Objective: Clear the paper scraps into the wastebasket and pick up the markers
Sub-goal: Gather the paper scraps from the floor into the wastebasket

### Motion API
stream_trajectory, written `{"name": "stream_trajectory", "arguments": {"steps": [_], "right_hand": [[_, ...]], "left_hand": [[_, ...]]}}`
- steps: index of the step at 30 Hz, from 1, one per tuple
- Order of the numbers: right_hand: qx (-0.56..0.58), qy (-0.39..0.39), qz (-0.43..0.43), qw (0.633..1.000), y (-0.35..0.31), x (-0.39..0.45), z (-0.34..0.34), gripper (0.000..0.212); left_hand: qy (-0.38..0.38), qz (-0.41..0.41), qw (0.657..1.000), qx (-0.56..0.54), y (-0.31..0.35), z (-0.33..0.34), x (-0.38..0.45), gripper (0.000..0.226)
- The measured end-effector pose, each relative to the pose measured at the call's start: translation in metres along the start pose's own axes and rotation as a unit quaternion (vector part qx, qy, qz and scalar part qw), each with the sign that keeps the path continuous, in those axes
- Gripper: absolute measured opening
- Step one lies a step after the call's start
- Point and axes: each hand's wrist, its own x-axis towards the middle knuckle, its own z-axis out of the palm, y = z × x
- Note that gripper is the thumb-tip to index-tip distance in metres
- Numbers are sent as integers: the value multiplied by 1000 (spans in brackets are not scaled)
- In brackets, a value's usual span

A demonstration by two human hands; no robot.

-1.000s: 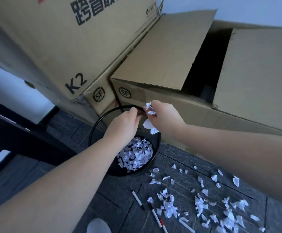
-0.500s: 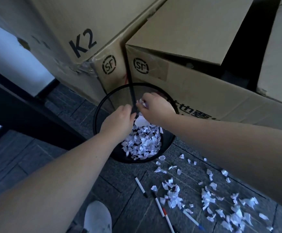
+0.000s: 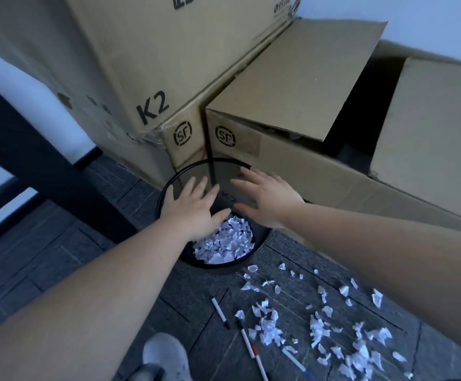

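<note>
Both hands, left and right, hover spread-fingered over the black mesh wastebasket (white scraps piled inside), more scraps and markers littering the floor.

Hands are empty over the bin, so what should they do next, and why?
Probably bring the right hand back to the paper scraps on the floor and gather more: both hands are open over the wastebasket, and many scraps remain.

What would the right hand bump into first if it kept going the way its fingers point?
Probably the wastebasket's far mesh wall; the right hand points up-left across its mouth. Beyond stand the cardboard boxes. Depth is unclear.
</note>
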Motion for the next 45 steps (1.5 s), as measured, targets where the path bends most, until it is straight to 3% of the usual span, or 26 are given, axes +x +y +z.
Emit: {"name": "stream_trajectory", "arguments": {"steps": [10,17,22,29,45], "right_hand": [[-78,-10,45,996,-11,-66,-55,59],[-62,15,86,994,-11,-129,-67,55],[-36,29,83,995,18,-162,-27,55],[39,34,100,994,70,-178,37,63],[104,-66,180,976,187,-190,209,60]], "left_hand": [[57,53,997,-10,37,-51,-35,75],[102,112,988,-26,79,-67,-66,73],[100,149,983,-28,120,-41,-70,70],[31,164,986,-5,170,15,-41,69],[-121,151,981,11,218,178,75,71]]}}
